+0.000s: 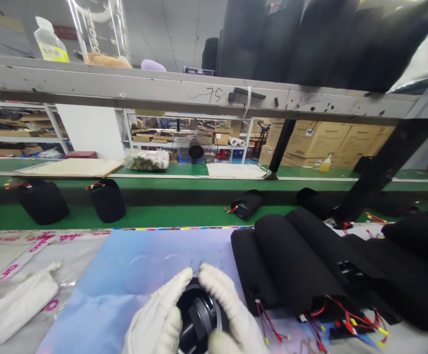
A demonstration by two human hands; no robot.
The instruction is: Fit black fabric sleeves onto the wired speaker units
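Got a black round part clamped between both white-gloved hands, left hand and right hand on either side, held over a blue sheet. Black padded rolls with red wires sit just right, a white cloth bag off left.

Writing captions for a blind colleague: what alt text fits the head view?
The left hand and right hand, white-gloved, hold a black round part over a blue mat, beside black rolls trailing red wires.

left hand, right hand — clasping a black round housing
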